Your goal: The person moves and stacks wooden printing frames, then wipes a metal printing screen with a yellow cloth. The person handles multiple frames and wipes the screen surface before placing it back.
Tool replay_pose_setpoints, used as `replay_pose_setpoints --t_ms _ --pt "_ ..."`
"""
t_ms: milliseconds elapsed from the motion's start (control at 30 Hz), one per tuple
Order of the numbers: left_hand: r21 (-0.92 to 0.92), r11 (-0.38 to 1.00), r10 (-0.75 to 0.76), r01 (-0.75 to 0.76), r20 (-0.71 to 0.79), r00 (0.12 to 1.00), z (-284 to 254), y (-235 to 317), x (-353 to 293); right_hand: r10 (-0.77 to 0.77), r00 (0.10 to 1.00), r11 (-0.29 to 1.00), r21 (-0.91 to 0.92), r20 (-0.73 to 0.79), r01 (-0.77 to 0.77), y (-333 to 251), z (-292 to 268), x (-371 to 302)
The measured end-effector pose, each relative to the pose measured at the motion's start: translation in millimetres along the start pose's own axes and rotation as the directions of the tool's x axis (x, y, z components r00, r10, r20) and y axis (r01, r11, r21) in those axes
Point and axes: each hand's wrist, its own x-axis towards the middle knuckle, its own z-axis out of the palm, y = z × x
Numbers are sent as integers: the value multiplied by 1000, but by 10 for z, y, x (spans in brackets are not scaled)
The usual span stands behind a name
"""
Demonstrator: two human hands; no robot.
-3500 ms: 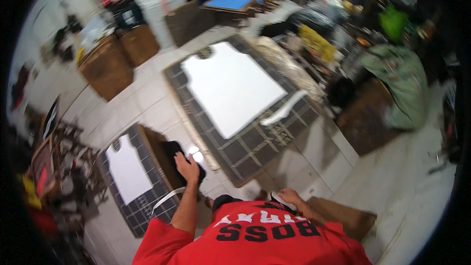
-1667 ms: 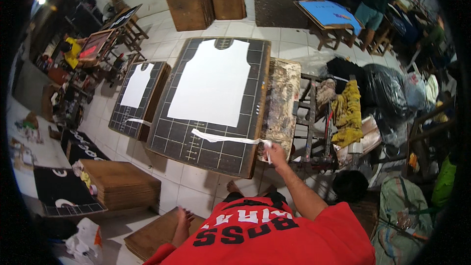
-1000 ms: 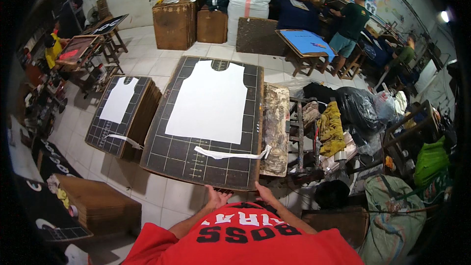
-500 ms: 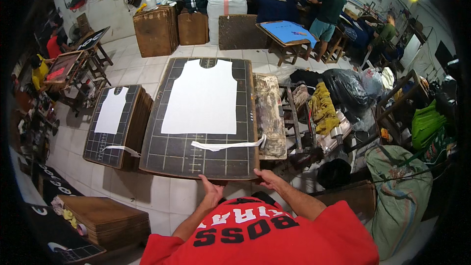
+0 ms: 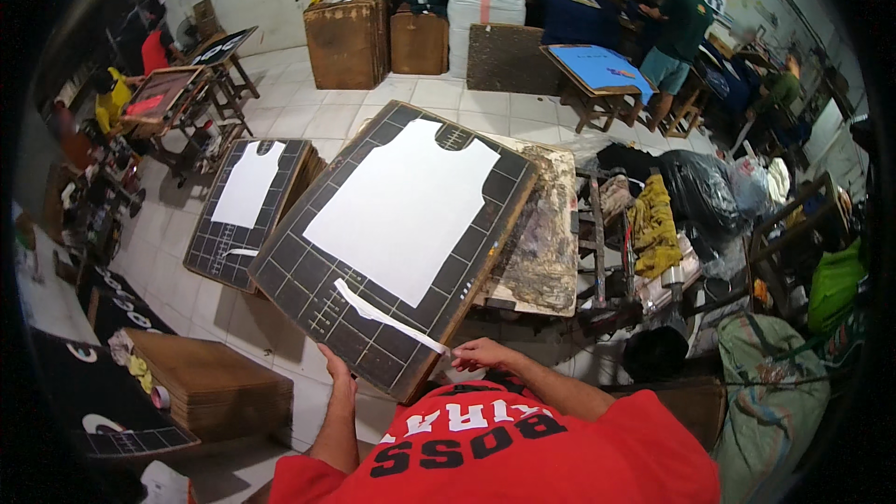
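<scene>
A dark board (image 5: 289,271) marked with a pale grid lies slanted in front of me, its far end turned to the right. On it rests a white cut shirt panel (image 5: 401,210), flat, with a narrow white fabric strip (image 5: 392,320) nearer to me. My left hand (image 5: 338,369) holds the board's near edge, thumb up and the other fingers hidden beneath. At the right edge, close to the near corner, my right hand (image 5: 478,355) is closed around the strip's end, its fingertips beside the board.
A smaller board stack (image 5: 215,247) with another white panel stands left. Stacked brown boards (image 5: 219,383) sit at lower left. A paint-stained board (image 5: 546,233), a rack with yellow cloth (image 5: 653,224) and bags (image 5: 761,383) crowd the right. Co-workers (image 5: 677,33) stand farther back.
The board has turned clockwise, carrying the panel and strip. My left hand has moved leftward with it. My right hand has shifted from the near corner to the strip's end.
</scene>
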Motion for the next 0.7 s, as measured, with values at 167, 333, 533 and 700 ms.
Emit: replay_pose_setpoints --t_ms 167,333,533,700 --pt "99 995 16 9 -249 968 132 -18 -50 -220 952 975 -33 -214 218 -392 -154 -75" --pt "111 992 87 -56 -304 949 240 85 -222 -647 684 588 -791 -337 167 -958 -370 84" --pt "-191 981 -1 -26 -139 990 251 100 -254 -895 445 61 -981 28 184 -1870 -755 934" --pt "-71 997 -6 -17 -312 950 253 37 -156 -874 482 -23 -996 60 82 -2919 -1398 2094"
